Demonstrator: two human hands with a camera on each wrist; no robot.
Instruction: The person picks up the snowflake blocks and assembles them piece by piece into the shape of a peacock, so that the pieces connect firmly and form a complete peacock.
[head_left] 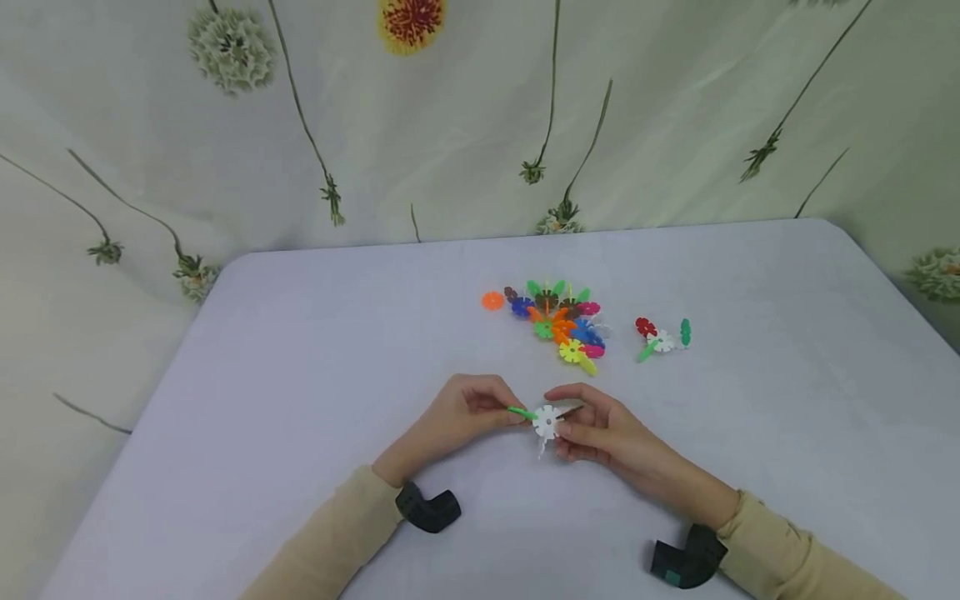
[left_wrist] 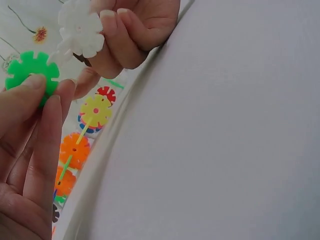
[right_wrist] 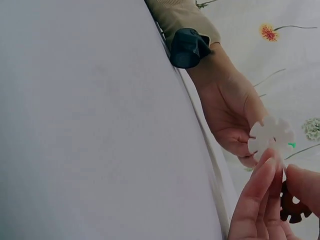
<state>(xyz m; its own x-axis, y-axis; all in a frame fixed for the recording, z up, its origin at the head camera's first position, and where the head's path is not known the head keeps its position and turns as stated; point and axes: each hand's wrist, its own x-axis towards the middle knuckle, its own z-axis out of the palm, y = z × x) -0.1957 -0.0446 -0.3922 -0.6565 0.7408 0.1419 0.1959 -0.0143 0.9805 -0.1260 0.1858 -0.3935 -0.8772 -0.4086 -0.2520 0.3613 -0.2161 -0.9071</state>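
Observation:
Both hands meet over the table at a small group of notched plastic discs joined by their slots. The left hand (head_left: 476, 406) pinches a green disc (left_wrist: 25, 70) between thumb and fingers. Fingers and thumb of the right hand (head_left: 611, 437) grip the group at a white disc (head_left: 545, 431), which faces the head camera. A brown disc (right_wrist: 288, 207) stands out beside the right thumb in the right wrist view. Below the white disc hangs another whitish piece (head_left: 542, 448), seen edge-on. The right fingers partly hide the joints.
Beyond the hands lies a cluster of joined multicoloured discs (head_left: 562, 327), with a loose orange disc (head_left: 492, 301) at its left. Farther right sits a smaller group with a white disc (head_left: 660, 342), red and green ones. A flower-print cloth (head_left: 465, 125) hangs behind the white table (head_left: 337, 333).

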